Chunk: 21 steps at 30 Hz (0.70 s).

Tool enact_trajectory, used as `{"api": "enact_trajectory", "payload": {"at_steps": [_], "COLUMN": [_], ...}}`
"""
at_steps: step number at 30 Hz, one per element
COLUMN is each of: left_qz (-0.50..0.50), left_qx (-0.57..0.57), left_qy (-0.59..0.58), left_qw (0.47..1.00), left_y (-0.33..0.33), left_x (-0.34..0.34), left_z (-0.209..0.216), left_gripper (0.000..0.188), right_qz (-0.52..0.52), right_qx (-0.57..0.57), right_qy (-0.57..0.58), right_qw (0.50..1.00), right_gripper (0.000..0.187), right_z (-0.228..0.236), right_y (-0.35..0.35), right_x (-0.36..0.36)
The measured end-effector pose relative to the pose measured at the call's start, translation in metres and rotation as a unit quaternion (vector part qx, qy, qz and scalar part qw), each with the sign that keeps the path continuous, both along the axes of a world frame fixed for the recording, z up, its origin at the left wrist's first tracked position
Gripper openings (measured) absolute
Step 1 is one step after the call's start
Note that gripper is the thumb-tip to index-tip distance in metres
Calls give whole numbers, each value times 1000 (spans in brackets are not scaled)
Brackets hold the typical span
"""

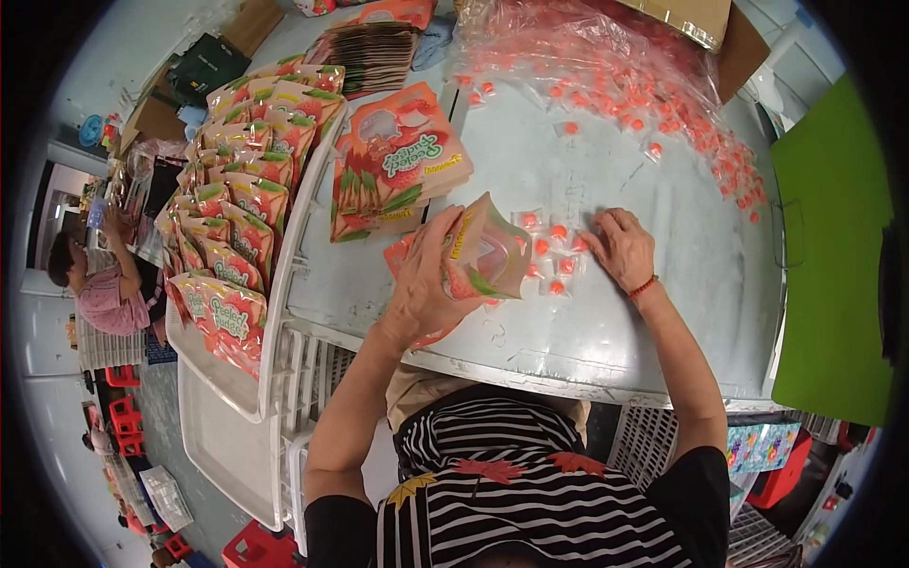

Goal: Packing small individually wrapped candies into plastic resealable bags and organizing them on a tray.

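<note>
Striped top [530,511]: nearest the camera, at six o'clock from the open pouch; leaning closer, it might jog the surface [701,322].
White tray [301,227]: nine o'clock, crowded with overlapping printed pouches [227,317]; the lowest lies near the rim and could slide out if knocked.
Flat pouches [398,156]: between ten and eleven o'clock, stacked askew; a bump from the knuckles could fan them apart.
Left grip [415,293]: eight o'clock, pinching the open pouch by its left side; too hard a squeeze may buckle it.
Open pouch [502,251]: over the surface's middle, tilted; further tipping could spill any contents, which cannot be made out.
Wrapped pieces [559,231]: three o'clock, loosely clustered just beside the pouch; a careless sweep could scatter them.
Right grip [625,254]: three o'clock, beyond the pieces, fingers bent; whether it pinches one, the view cannot tell. Slick wrappers could slip.
Clear bag [587,43]: one o'clock, beside spilled pieces; a tug could spread them toward the edge.
</note>
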<state>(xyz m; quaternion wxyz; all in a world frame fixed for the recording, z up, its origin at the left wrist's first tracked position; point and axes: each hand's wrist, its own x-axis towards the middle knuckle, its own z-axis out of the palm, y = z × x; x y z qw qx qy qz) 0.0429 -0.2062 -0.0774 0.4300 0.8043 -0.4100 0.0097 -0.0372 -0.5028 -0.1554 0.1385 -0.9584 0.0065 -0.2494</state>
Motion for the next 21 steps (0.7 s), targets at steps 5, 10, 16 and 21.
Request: {"api": "enact_trajectory", "payload": {"at_steps": [5,10,16,21], "left_qz": [12,68,78,90], "left_qx": [10,96,73,21], "left_qy": [11,-119,-123,-116], "left_qw": [1000,986,987,989], "left_y": [-2,-10,-31,-27], "left_x": [4,2,-7,-4], "left_z": [-3,-9,-5,-17], "left_gripper": [97,96,94,92], "right_qz": [-90,13,56,90], "right_qx": [163,634,565,356], "right_qy": [-13,-163,-80,-72], "right_qw": [982,756,819,927], "right_gripper": [18,21,23,26], "right_z": [0,95,90,78], "right_y": [-5,73,124,127], "right_x": [10,38,50,35]}}
